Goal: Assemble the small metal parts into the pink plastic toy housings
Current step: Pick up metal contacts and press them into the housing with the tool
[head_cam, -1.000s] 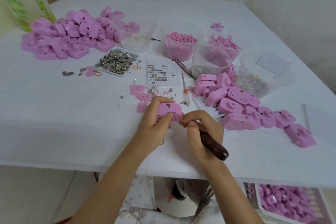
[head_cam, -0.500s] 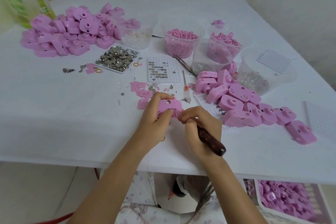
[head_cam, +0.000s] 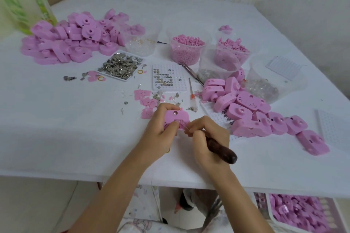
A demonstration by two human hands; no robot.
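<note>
The left hand grips one pink housing near the surface's front edge. The right hand pinches a wooden-handled pick against it. Heaped housings suggest much work remains.

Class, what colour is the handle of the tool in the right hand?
Dark reddish-brown; the tool handle shows best in the head view.

free: table near left | blocked: housing pile right, tubs beyond
</note>
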